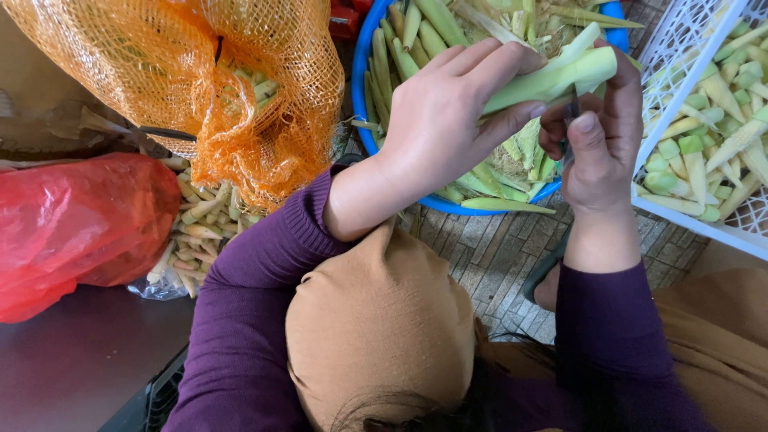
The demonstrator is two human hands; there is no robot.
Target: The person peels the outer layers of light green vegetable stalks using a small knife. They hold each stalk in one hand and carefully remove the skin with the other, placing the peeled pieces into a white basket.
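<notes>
While gripped, husk (552, 78) crosses fingers (488, 68).

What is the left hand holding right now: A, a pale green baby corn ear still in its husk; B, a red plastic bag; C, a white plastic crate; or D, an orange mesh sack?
A: the left hand wraps its fingers around the pale green husked baby corn ear above the blue round plastic basin, while the right hand holds a small blade against it.

place: my produce-sorting spot | landmark: round blue plastic basin (364, 88) of green husks | right of it: white slatted plastic crate (680, 48) | left: orange mesh sack (240, 72) | below: grey brick paving (496, 256)
</notes>
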